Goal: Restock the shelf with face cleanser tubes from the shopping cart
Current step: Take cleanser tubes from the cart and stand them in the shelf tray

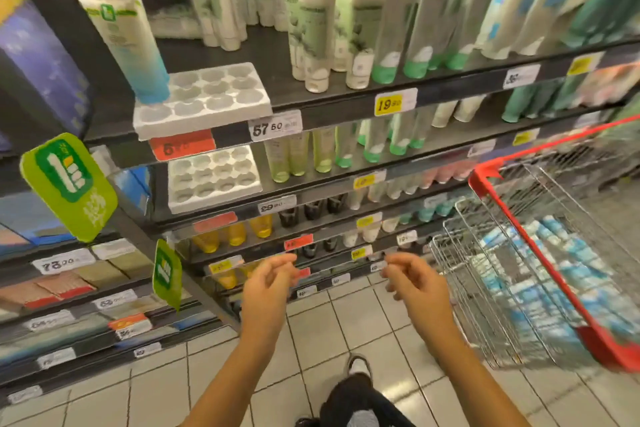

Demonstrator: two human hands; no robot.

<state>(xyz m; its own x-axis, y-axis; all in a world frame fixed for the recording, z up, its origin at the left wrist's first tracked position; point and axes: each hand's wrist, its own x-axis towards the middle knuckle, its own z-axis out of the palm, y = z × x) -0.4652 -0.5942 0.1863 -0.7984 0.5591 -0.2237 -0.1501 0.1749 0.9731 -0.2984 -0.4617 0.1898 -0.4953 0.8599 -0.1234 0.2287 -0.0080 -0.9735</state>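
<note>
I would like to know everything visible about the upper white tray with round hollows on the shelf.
The white rectangular tray, seemingly foam, lies flat at the front edge of a dark shelf. Rows of round hollows cover its top; nearly all are empty. One white-and-blue tube stands cap down at its left side. Nothing else touches it.

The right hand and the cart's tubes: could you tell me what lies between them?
In the head view, only the cart's wire wall separates the right hand from the tubes.
</note>
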